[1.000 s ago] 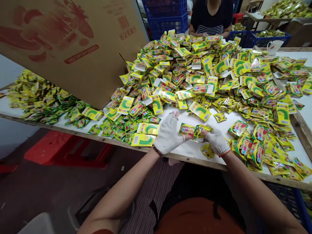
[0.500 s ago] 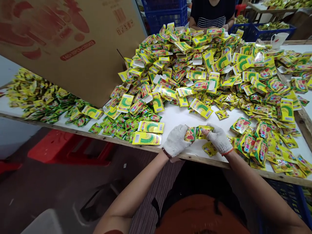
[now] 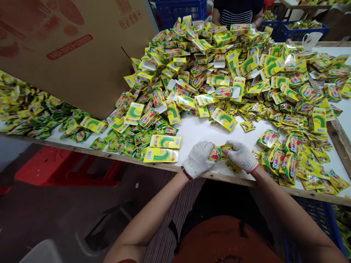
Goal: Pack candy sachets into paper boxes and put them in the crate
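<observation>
My left hand (image 3: 199, 158), in a white knit glove, is closed around a small green and yellow candy box (image 3: 215, 154). My right hand (image 3: 241, 156), gloved too, pinches a yellow candy packet (image 3: 226, 147) at the right end of that box; whether the packet is partly inside cannot be made out. Below the right hand lies another yellow packet (image 3: 233, 167), partly covered. Two flat yellow cartons (image 3: 161, 155) rest left of my left hand. Right of my right hand, several filled-looking boxes (image 3: 275, 159) lie among loose yellow packets (image 3: 312, 166).
A large heap of cartons (image 3: 197, 69) covers the far side of the white table (image 3: 196, 128). A big cardboard box (image 3: 90, 80) stands at the left above green packets (image 3: 131, 140). A person (image 3: 238, 16) sits opposite. A red stool (image 3: 52, 164) is below left.
My right hand has shifted left, closer to the box, bringing the packet against its end. My left hand keeps its hold. The view has turned slightly.
</observation>
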Demonstrator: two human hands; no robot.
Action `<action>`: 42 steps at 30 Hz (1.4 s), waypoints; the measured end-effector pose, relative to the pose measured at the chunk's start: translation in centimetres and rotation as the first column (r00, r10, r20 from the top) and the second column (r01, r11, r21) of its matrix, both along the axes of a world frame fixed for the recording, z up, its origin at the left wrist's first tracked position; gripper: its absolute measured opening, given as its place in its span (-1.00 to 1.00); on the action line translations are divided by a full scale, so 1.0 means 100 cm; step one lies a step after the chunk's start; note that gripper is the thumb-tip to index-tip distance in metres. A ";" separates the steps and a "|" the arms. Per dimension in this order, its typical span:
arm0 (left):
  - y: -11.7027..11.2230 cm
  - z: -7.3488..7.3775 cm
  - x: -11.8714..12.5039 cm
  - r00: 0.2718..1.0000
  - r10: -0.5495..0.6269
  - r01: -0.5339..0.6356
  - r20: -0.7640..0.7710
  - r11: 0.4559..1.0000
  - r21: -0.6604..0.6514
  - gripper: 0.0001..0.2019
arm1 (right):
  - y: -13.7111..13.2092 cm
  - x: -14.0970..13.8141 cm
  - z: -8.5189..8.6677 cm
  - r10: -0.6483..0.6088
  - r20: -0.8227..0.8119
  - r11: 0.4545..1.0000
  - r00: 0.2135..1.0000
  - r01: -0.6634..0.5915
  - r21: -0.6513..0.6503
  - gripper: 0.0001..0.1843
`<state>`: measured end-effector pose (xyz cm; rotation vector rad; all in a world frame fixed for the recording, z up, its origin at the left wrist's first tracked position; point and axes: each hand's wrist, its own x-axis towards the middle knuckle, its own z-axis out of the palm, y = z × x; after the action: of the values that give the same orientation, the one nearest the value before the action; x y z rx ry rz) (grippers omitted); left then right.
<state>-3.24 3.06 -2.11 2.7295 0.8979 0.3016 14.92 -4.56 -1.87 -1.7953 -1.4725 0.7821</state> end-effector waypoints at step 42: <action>-0.017 -0.010 0.006 0.974 0.065 -0.062 0.217 0.998 -0.022 -0.42 | -0.016 -0.018 0.022 -0.003 -0.503 0.952 0.865 -0.151 -0.265 -0.72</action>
<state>-2.68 1.38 -3.06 2.5933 0.9220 0.5911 13.10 -6.20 0.29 -1.5743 -1.1221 1.4513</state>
